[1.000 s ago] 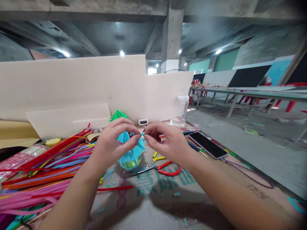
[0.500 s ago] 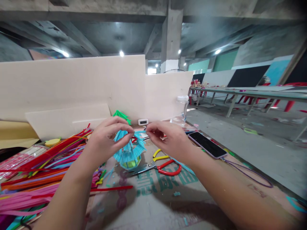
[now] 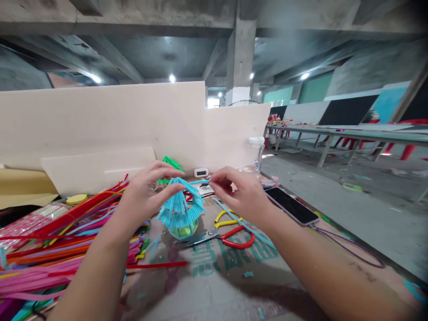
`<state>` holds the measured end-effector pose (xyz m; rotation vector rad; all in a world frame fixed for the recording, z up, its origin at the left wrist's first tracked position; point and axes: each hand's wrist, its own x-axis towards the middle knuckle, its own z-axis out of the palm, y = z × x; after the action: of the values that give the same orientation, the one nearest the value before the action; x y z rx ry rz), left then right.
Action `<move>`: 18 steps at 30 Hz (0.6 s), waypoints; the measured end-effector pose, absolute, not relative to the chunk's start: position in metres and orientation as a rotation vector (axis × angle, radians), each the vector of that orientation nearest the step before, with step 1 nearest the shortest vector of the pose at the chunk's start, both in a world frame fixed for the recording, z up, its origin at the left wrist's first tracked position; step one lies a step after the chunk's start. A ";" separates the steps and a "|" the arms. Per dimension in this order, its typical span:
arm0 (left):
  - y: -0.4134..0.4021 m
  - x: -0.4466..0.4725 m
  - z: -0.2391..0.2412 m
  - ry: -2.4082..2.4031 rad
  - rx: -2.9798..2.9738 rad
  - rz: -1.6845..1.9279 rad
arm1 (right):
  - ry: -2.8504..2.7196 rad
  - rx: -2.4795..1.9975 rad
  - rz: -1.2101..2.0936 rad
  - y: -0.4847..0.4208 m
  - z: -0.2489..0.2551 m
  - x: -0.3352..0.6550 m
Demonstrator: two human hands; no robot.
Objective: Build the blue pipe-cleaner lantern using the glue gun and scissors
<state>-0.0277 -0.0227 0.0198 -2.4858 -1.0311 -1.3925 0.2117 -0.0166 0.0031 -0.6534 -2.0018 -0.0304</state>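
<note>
My right hand [image 3: 238,189] pinches one end of a light-blue pipe cleaner [image 3: 199,182], which runs left toward the model's top. My left hand [image 3: 150,187] is at the top of a small blue pipe-cleaner model [image 3: 180,209] with tiered, roof-like fringes and a pale green base. Its thumb and fingertips are apart, with the model's blue top in the gap between them. Below my hands lie pliers-like cutters [image 3: 214,232] with one yellow and one red handle, jaws pointing left. Another light-blue pipe cleaner [image 3: 249,228] crosses the handles.
Many coloured pipe cleaners [image 3: 67,240] are heaped on the left. A green fringed piece [image 3: 172,162] and a small digital display [image 3: 201,172] stand behind. A phone [image 3: 291,206] with a purple strap, a clear jar [image 3: 256,151] and a white board [image 3: 133,120] edge the table.
My left thumb and fingers have parted from their pinch on the blue pipe cleaner. My right hand still pinches its end. The view has shifted slightly.
</note>
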 end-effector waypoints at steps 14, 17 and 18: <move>-0.026 -0.010 0.016 -0.852 -2.539 -1.415 | -2.056 -0.632 -0.087 -0.020 0.000 0.207; -0.026 -0.008 0.014 -0.833 -2.530 -1.440 | -2.029 -0.573 -0.139 -0.021 -0.002 0.204; -0.026 -0.007 0.013 -0.824 -2.535 -1.441 | -2.028 -0.551 -0.159 -0.021 -0.003 0.203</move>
<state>-0.0067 -0.0261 0.0135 -2.5349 -0.8244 -1.4415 0.2032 -0.0209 -0.0031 -0.5507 -2.0279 -0.1587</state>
